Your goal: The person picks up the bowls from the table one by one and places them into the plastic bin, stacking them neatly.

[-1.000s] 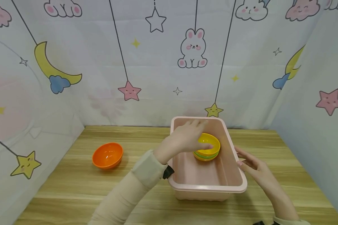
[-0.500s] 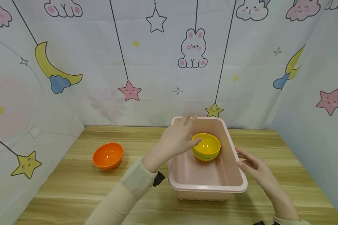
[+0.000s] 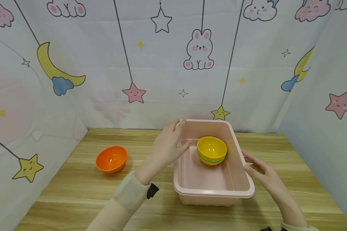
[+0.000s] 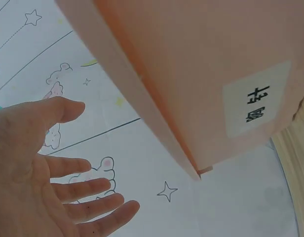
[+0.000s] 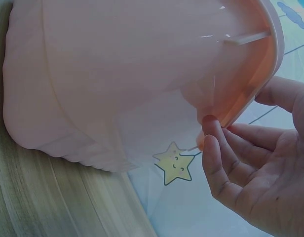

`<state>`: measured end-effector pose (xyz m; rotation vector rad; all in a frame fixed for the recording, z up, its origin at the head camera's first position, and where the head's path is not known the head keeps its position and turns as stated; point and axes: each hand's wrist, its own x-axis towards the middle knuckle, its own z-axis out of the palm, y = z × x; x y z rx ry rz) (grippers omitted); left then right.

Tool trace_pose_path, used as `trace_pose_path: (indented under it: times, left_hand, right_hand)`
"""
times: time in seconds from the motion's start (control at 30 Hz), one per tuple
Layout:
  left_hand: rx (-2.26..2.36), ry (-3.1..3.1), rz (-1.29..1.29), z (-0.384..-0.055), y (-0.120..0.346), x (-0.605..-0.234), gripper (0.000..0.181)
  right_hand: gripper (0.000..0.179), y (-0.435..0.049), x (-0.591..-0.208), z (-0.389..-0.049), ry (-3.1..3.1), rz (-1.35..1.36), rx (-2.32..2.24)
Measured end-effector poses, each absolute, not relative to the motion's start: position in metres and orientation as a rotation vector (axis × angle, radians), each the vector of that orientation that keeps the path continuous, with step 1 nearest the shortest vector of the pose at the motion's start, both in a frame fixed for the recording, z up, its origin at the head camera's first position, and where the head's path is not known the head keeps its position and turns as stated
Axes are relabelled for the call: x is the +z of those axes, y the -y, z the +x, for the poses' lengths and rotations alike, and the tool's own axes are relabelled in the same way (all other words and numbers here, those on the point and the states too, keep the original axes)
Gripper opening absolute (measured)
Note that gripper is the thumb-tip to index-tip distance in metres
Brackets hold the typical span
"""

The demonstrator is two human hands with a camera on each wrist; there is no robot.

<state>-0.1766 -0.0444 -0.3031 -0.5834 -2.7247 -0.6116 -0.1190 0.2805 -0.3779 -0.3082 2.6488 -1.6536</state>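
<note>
A pink plastic tub [image 3: 208,193] stands on the table, with a stack of small bowls inside it: a yellow bowl [image 3: 212,148] on top, a green bowl [image 3: 211,159] under it and a yellowish one at the bottom. Over the tub's left rim hovers my left hand [image 3: 166,146], fingers spread and holding nothing; the left wrist view shows this hand [image 4: 58,173] apart from the tub wall. My right hand [image 3: 263,173] grips the tub's right rim, thumb at the top edge and fingers curled beneath, as the right wrist view also shows. An orange bowl [image 3: 111,159] sits tilted at the left.
The wooden table [image 3: 75,199] runs up to a printed white curtain [image 3: 162,70] at the back and both sides. A white label [image 4: 256,98] with dark writing is on the tub's outer wall.
My left hand has moved left, from above the stacked bowls to the tub's left rim. The right hand, the tub and the bowls have stayed in place.
</note>
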Motion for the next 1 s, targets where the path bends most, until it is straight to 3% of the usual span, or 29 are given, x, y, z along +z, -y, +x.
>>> trace_pose_path:
  times: [0.33,1.0]
  left_hand:
    - [-0.631,2.611,-0.517,-0.179,0.071,-0.326,0.066]
    - [-0.424,2.633,-0.376,-0.188,0.123,-0.358,0.071]
  right_hand:
    - [0.052,-0.28,-0.378,-0.119,-2.66,-0.309,-1.649]
    - [0.052,-0.281,-0.379,-0.119,-2.65,-0.333,-1.663]
